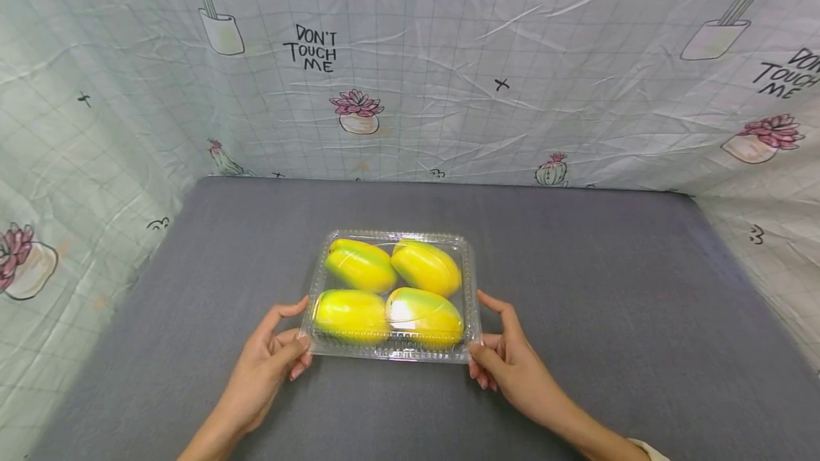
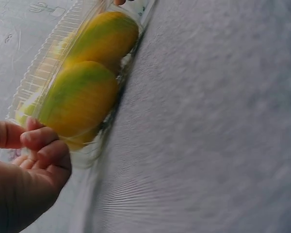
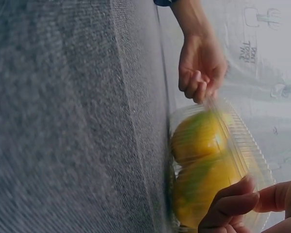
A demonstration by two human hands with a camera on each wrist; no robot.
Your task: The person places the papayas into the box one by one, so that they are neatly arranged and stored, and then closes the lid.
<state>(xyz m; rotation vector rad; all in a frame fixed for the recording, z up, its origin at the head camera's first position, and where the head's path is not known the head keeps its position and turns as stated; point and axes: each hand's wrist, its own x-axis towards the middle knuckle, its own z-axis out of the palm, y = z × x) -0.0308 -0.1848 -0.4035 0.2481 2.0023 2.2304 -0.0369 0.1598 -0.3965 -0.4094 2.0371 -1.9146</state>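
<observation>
A clear plastic clamshell box (image 1: pixel 391 356) with its lid down contains several yellow-green mangoes (image 1: pixel 352 315), set in two rows. At its near left corner, my left hand (image 1: pixel 272 351) pinches the rim between thumb and fingers, the index finger stretched along the side. My right hand (image 1: pixel 512 365) grips the near right corner in much the same way. In the left wrist view, the left fingertips (image 2: pixel 39 138) meet at the box's edge beside a mango (image 2: pixel 80 99). The right wrist view has both hands at the rim, with mangoes (image 3: pixel 199 138) visible through the wall.
The box is on a dark grey cloth-covered table (image 1: pixel 608 290). A pale curtain (image 1: pixel 435 55) printed with cacti and lettering hangs behind the table and along both sides.
</observation>
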